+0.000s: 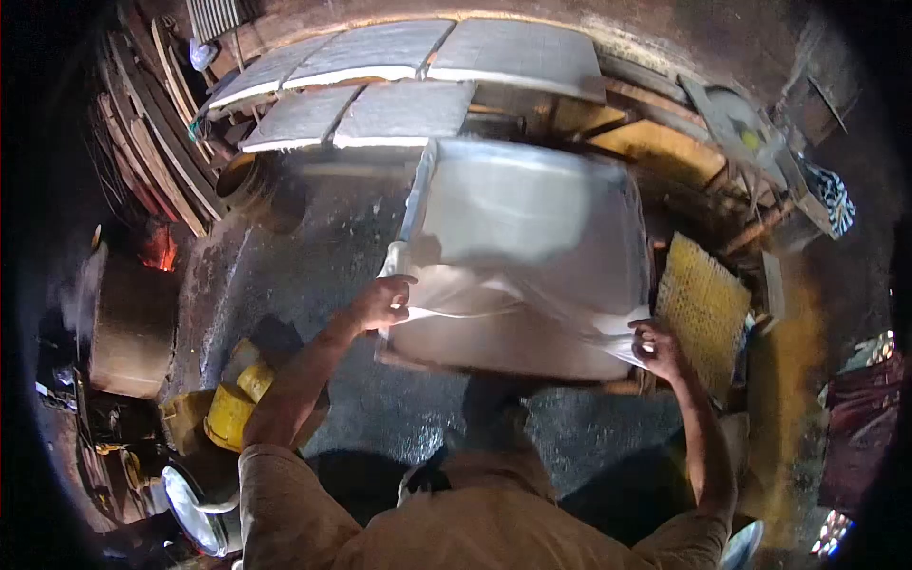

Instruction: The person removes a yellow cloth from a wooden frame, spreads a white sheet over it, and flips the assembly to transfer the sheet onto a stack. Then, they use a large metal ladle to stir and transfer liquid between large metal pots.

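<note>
Nearest the person, the left hand (385, 302) and right hand (655, 350) each pinch an edge of a thin, smooth white cloth (494, 296), drawn in soft creases across the near part of a rectangular tray (418, 195). Beyond its folds, the tray holds a pale, glossy layer (513, 204); farther off lie flat, whitish, matte rectangular slabs (408, 112), with a rough yellow mat (701, 309) beside the tray.

The bottom edge cut off your shirt (456, 532) and the pale round thing (743, 544) at lower right. The dark corners, you could not tell.
</note>
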Demonstrator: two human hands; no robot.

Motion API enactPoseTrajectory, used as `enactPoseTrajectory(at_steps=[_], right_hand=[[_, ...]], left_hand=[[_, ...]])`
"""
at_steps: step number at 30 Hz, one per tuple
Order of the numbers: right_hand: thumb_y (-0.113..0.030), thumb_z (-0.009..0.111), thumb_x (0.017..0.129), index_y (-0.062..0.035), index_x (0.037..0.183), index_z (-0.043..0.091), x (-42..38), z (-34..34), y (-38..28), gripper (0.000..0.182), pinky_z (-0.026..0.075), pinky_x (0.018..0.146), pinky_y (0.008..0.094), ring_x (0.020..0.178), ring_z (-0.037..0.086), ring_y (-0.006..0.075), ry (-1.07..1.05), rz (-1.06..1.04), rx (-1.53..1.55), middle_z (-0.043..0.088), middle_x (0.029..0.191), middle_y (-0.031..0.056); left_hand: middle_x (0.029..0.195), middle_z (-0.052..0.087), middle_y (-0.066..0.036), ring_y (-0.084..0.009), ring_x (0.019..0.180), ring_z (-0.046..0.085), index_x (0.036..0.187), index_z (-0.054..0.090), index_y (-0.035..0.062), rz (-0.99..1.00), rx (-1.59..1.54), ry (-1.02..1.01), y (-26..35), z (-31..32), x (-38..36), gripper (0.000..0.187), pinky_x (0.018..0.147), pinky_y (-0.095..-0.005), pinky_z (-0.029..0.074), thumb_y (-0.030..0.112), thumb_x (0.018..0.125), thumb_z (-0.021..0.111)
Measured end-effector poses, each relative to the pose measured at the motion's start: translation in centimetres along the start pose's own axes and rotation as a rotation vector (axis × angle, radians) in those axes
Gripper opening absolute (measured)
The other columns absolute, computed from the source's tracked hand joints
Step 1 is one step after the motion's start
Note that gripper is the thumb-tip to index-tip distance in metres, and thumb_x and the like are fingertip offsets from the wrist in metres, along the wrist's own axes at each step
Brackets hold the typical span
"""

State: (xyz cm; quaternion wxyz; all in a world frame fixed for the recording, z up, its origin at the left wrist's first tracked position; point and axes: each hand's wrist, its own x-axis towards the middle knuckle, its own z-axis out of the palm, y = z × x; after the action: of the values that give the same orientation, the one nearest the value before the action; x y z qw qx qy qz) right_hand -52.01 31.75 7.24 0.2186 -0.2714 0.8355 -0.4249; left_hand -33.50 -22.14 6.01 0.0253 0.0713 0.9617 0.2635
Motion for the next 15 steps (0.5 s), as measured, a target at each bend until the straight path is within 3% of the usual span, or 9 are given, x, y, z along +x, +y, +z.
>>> enactPoseTrajectory(at_steps=[1, 2, 3, 5, 7, 9, 11, 13, 15], right_hand=[[0.0, 0.066, 0.07, -0.0067, 0.098, 0.057, -2.2, 0.0, -2.5, 0.03, 0.054, 0.072, 0.0274, 0.084, 0.064, 0.0186, -0.021, -0.006, -0.259, 0.063, 0.092, 0.0075], [-0.002, 0.065, 0.071, -0.0076, 0.098, 0.057, -4.7, 0.1, -3.7, 0.029, 0.054, 0.071, 0.0284, 0.084, 0.064, 0.019, -0.081, 0.012, -0.326, 0.064, 0.093, 0.0079], [-0.003, 0.065, 0.072, -0.0085, 0.098, 0.057, -6.8, 0.1, -4.8, 0.027, 0.054, 0.07, 0.0294, 0.084, 0.064, 0.0195, -0.14, 0.027, -0.394, 0.064, 0.094, 0.0082], [-0.008, 0.065, 0.072, -0.009, 0.097, 0.058, -11.0, 0.5, -7.7, 0.026, 0.052, 0.071, 0.0309, 0.084, 0.063, 0.0196, -0.319, 0.338, -0.477, 0.064, 0.094, 0.0076], [-0.015, 0.067, 0.075, -0.0106, 0.094, 0.062, -15.2, 0.7, -7.0, 0.021, 0.049, 0.071, 0.0308, 0.085, 0.062, 0.019, -0.48, 0.331, -0.307, 0.064, 0.095, 0.0072], [-0.019, 0.068, 0.074, -0.01, 0.091, 0.064, -18.8, 0.7, -5.7, 0.019, 0.049, 0.073, 0.0301, 0.083, 0.062, 0.017, -0.59, 0.499, -0.246, 0.066, 0.089, 0.0062], [-0.024, 0.068, 0.074, -0.0094, 0.095, 0.063, -20.7, 0.7, -4.8, 0.027, 0.049, 0.072, 0.0298, 0.081, 0.062, 0.0178, -0.655, 0.463, -0.317, 0.066, 0.087, 0.0068], [-0.027, 0.066, 0.074, -0.0085, 0.097, 0.062, -21.1, 1.2, -2.7, 0.03, 0.049, 0.071, 0.0309, 0.08, 0.062, 0.019, -0.662, 0.524, -0.249, 0.066, 0.086, 0.0072], [-0.025, 0.063, 0.077, -0.0096, 0.094, 0.063, -21.0, 2.2, 3.3, 0.023, 0.048, 0.073, 0.0317, 0.082, 0.061, 0.0202, -0.659, 0.487, -0.217, 0.066, 0.085, 0.0077]], left_hand=[[0.114, 0.057, -0.011, -0.0292, 0.091, 0.061, 0.085, 0.058, 0.0065, -0.019, -0.037, -0.013, 1.0, 0.4, -1.9, 0.019, 0.081, -0.0393, 0.048, 0.016, 0.068, 0.062], [0.108, 0.061, -0.01, -0.0271, 0.095, 0.06, 0.095, 0.058, 0.007, -0.318, -0.156, -0.271, 3.7, -0.8, -3.7, 0.028, 0.083, -0.0374, 0.047, 0.015, 0.069, 0.062], [0.106, 0.061, -0.011, -0.0264, 0.094, 0.06, 0.105, 0.056, 0.0066, -0.276, -0.225, -0.326, 4.6, -0.4, -5.9, 0.038, 0.082, -0.035, 0.048, 0.014, 0.068, 0.061], [0.106, 0.061, -0.014, -0.0253, 0.095, 0.059, 0.114, 0.054, 0.0072, -0.567, -0.46, -0.544, 7.6, -0.5, -9.6, 0.047, 0.083, -0.0332, 0.048, 0.012, 0.068, 0.06], [0.105, 0.061, -0.011, -0.0183, 0.096, 0.057, 0.124, 0.049, 0.0074, -0.508, -0.829, -0.592, 7.5, 1.1, -14.0, 0.052, 0.078, -0.0292, 0.048, 0.011, 0.073, 0.062], [0.106, 0.061, -0.01, -0.0158, 0.098, 0.056, 0.129, 0.048, 0.0059, -0.575, -1.016, -0.899, 8.4, 0.3, -16.9, 0.056, 0.082, -0.0277, 0.047, 0.012, 0.074, 0.061], [0.1, 0.06, -0.008, -0.0124, 0.086, 0.053, 0.129, 0.05, 0.0099, -0.441, -1.062, -0.941, 8.7, 2.2, -19.9, 0.055, 0.077, -0.0263, 0.045, 0.012, 0.075, 0.059], [0.089, 0.06, -0.003, -0.0108, 0.073, 0.048, 0.131, 0.049, 0.0142, -0.48, -0.69, -1.02, 10.0, 2.4, -20.1, 0.054, 0.073, -0.0247, 0.043, 0.011, 0.077, 0.055], [0.094, 0.063, -0.004, -0.0117, 0.08, 0.054, 0.131, 0.048, 0.0123, -0.683, -0.626, -1.132, 6.2, 6.2, -20.5, 0.051, 0.077, -0.0261, 0.045, 0.014, 0.08, 0.055]])
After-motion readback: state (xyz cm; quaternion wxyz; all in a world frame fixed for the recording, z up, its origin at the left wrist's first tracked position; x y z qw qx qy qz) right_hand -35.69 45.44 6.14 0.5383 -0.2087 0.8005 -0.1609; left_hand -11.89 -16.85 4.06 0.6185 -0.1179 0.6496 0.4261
